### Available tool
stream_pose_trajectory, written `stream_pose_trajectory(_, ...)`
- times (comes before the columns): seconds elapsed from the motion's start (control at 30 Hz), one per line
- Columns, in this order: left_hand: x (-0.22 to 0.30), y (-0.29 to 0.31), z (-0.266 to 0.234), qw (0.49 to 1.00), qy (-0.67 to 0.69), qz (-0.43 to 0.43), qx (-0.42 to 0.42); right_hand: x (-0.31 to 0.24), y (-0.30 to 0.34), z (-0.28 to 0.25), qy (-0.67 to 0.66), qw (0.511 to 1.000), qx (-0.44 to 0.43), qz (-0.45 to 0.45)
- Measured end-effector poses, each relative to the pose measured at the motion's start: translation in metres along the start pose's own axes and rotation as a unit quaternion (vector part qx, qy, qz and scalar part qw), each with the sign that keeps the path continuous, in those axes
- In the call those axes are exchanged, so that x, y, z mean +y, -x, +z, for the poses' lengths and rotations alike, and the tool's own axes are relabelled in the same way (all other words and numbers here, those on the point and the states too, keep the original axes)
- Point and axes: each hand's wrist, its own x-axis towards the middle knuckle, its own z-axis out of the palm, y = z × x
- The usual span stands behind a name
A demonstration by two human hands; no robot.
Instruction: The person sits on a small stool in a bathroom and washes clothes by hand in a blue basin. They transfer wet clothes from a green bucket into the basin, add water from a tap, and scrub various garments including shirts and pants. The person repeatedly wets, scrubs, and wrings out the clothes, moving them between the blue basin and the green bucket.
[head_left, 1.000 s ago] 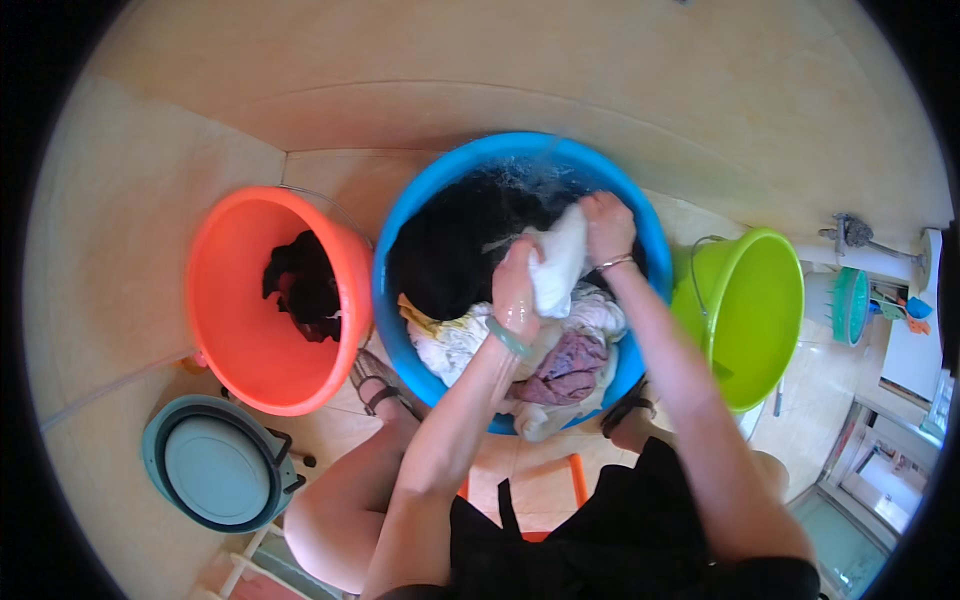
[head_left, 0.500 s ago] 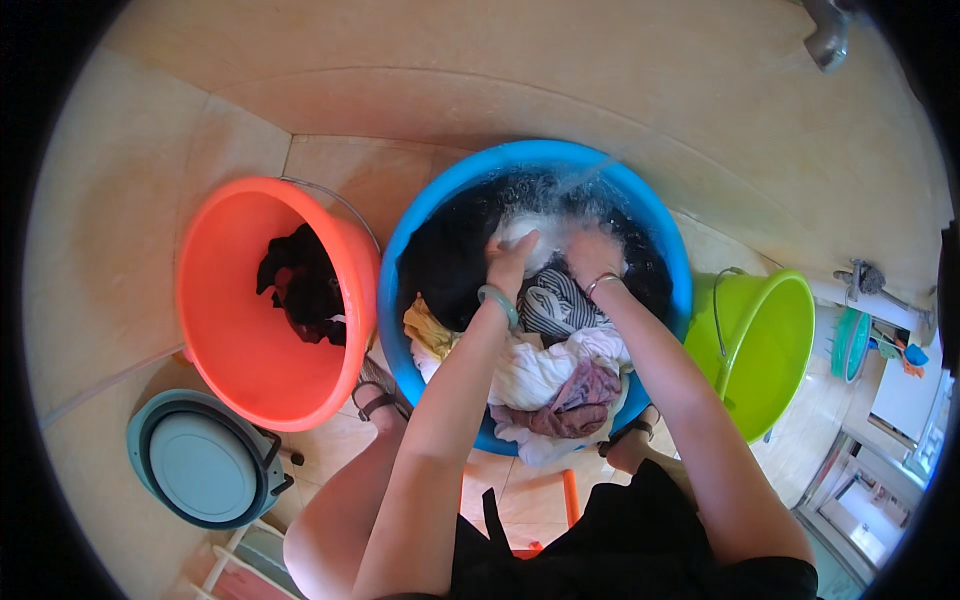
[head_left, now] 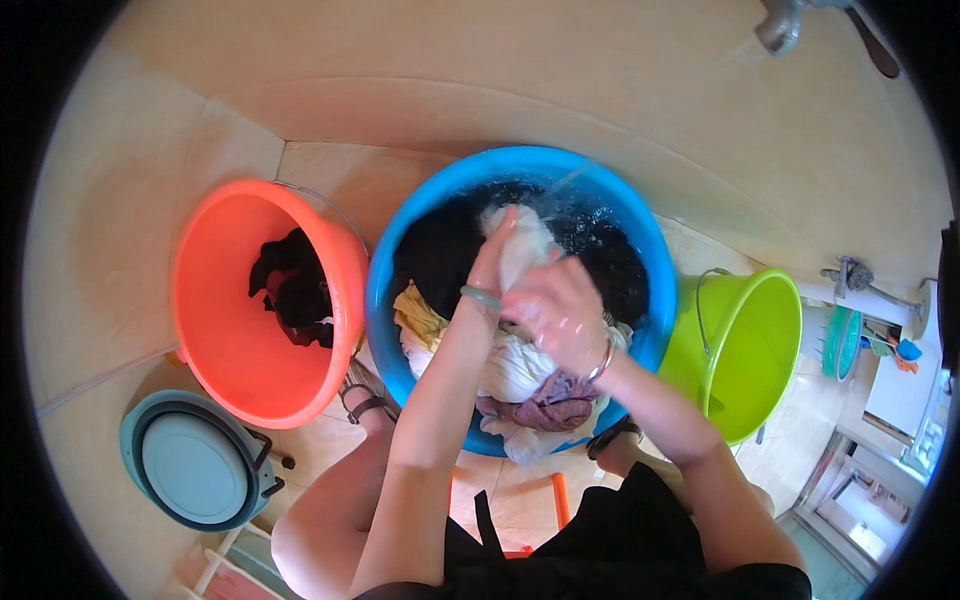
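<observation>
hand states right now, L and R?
Left hand: holding a white cloth.
Right hand: blurred, at the cloth's near end; grip can't be told.

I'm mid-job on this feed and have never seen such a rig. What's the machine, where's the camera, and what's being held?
There is no machine: these are a person's bare hands. The view comes from a fisheye camera on the person's head, looking down, so straight edges bend near the rim. The left hand holds a white cloth above a blue basin. The right hand is blurred at the cloth's lower end; whether its fingers grip is unclear. In the basin lie a yellow cloth and a purplish one. An orange bucket stands left, a green bucket right.
</observation>
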Motion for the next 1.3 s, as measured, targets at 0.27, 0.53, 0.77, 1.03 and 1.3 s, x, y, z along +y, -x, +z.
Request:
stream_pose_trajectory(0.27,-0.015,0.012,-0.007,0.951,0.143,-0.145,-0.232,-0.083,0.001,0.01,0.087,0.994,0.001,0.063)
stream_pose_trajectory(0.53,-0.035,0.023,0.03,0.994,0.094,0.021,0.049,-0.055,-0.012,0.008,0.032,0.986,0.118,0.113)
stream_pose_trajectory(0.77,-0.042,0.029,0.032,0.936,-0.13,0.194,0.262,0.014,-0.015,0.013,-0.065,0.974,0.106,0.188)
stream_pose_trajectory(1.03,-0.02,0.032,0.022,0.94,-0.104,0.18,0.271,0.13,0.025,0.037,0.052,0.954,0.035,0.292)
stream_pose_trajectory(1.3,-0.04,-0.034,-0.086,0.888,-0.275,0.282,0.237,0.147,0.034,0.074,0.174,0.889,-0.265,0.329)
